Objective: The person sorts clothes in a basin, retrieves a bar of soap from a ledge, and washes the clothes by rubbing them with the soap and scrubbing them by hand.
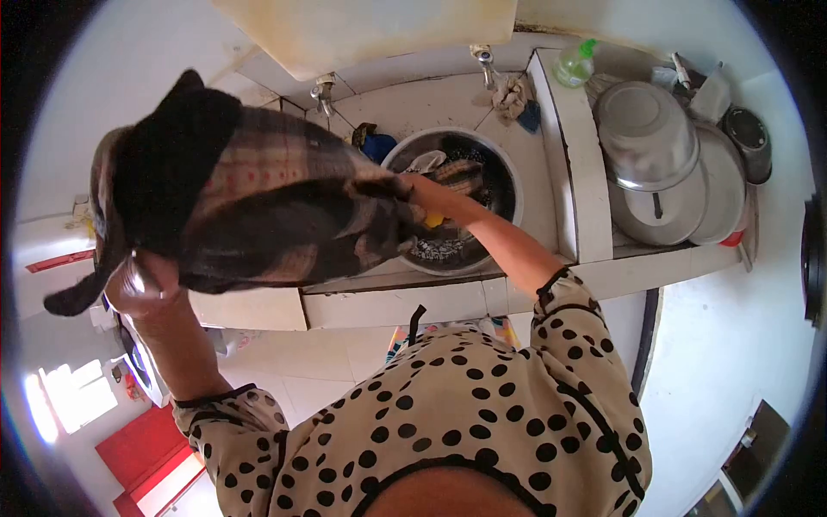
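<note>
A dark plaid cloth (pixel 284 198) with a black part at its left end is stretched between my two hands. My left hand (pixel 142 280) is raised at the left under the cloth's black end, its fingers partly covered by fabric. My right hand (pixel 424 194) is closed on the cloth's gathered right end, above a round metal basin (pixel 515 185). Inside the basin lie more plaid fabric (pixel 461 177), a pale cloth (pixel 426 162) and dark water with foam (pixel 439 250). Something yellow (pixel 433 219) shows just below my right hand.
Two taps (pixel 324 90) (pixel 484 65) stand behind the basin. Crumpled rags (pixel 510 96) and a blue item (pixel 377 146) lie near it. Right of a tiled divider (pixel 579 155) are a green bottle (pixel 575 65), metal pots (pixel 646 133) and lids. The counter edge (pixel 396 306) runs before me.
</note>
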Action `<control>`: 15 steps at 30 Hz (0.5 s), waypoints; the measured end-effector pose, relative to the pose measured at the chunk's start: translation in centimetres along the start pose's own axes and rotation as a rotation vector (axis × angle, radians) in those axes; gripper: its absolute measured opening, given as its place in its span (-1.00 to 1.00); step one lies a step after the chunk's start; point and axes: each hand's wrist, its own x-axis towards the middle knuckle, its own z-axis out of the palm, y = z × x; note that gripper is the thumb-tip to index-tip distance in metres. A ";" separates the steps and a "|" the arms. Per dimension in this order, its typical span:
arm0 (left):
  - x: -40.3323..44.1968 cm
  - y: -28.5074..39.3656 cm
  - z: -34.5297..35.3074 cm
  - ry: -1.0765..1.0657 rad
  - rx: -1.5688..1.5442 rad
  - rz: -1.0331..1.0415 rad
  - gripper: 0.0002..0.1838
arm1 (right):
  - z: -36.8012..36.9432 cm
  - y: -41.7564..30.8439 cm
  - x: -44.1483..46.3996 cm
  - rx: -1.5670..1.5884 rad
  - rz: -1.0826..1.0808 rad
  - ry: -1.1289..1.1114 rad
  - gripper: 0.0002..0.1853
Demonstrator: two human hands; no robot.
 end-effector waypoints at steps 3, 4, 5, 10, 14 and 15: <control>-0.1 1.3 -1.6 0.115 0.203 -0.081 -0.12 | -2.5 0.3 0.4 0.019 -0.109 0.106 -0.60; -0.2 1.8 -2.0 0.161 0.303 -0.102 -0.09 | -3.8 -1.7 -0.1 0.076 -0.170 0.209 -0.65; -0.9 2.2 -2.5 0.227 0.471 -0.045 -0.10 | -5.5 -6.1 -1.4 0.413 -0.136 0.308 -0.68; -8.5 2.1 -1.5 0.343 0.591 -0.269 -0.57 | -11.3 -6.7 -6.9 1.160 0.004 0.565 -0.74; -9.0 -1.1 3.4 -0.496 0.251 -0.473 -0.75 | -9.1 2.4 -12.2 0.139 0.205 0.470 -0.54; -10.7 -1.5 5.0 -0.540 0.397 -0.578 -0.58 | -8.2 4.0 -13.0 -0.113 0.244 0.429 -0.48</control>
